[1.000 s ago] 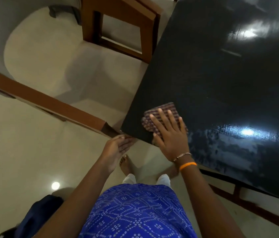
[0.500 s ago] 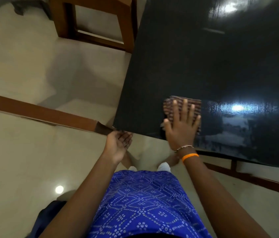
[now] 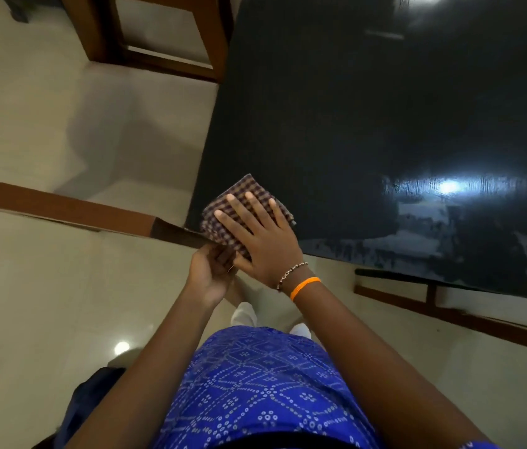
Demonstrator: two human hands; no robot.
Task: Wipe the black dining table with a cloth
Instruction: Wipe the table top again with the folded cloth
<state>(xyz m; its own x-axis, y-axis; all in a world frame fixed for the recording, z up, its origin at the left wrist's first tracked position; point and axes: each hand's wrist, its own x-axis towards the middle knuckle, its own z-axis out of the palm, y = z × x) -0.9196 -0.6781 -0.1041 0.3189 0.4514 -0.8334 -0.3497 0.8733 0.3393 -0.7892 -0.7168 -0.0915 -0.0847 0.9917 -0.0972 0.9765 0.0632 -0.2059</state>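
Cloth (image 3: 246, 202): folded, flat on the surface (image 3: 369, 118) at its near-left corner, partly overhanging the edge.
Right hand (image 3: 262, 241): on top, fingers (image 3: 252, 205) spread, pressing flat.
Left hand (image 3: 212, 270): cupped below the corner, fingers curled, nearer the overhang.
Unwiped surface: we judge it lies right and away.

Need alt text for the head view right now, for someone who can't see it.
The right hand presses a folded checked cloth flat on the near left corner of the glossy black dining table. The left hand is cupped just below that table edge, beneath the cloth.
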